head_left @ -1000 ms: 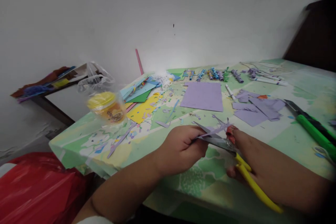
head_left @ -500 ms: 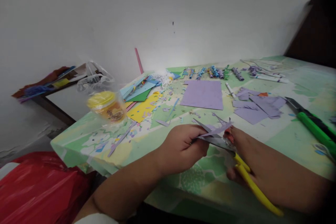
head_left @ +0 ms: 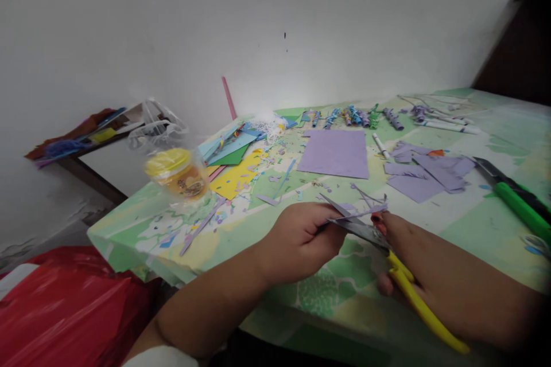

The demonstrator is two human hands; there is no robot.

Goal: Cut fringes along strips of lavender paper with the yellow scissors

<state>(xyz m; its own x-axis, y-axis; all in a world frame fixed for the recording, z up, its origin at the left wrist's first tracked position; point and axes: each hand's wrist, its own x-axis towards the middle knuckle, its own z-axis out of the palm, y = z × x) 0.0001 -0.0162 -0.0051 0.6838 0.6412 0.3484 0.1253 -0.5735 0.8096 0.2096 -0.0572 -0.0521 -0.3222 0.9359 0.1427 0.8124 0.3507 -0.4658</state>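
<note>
My left hand [head_left: 303, 238] is closed, its thumb and fingers pinching one end of a small purple paper piece [head_left: 364, 211]. Around the paper lie the parted blades of the yellow-handled scissors [head_left: 413, 298], which my right hand [head_left: 424, 252] grips. The blade tips come right up to my left fingers. Thin fringe-like strips stick up from the paper's far side near my right hand. A small reddish-orange bit [head_left: 379, 221] shows by my right fingers; I cannot tell what it is. Beyond my hands lies a purple paper sheet [head_left: 333, 153].
Purple paper scraps [head_left: 415, 183] and a green-handled cutter knife [head_left: 516, 200] lie to the right. Fringed paper rolls [head_left: 353, 116] and markers [head_left: 447, 126] line the back. On the left stand a yellow-lidded tub [head_left: 174, 172], coloured sheets [head_left: 236, 178] and a red bag [head_left: 73, 309].
The view has shifted slightly. The purple paper between the blades looks more edge-on now. Both hands keep their grips in nearly the same place.
</note>
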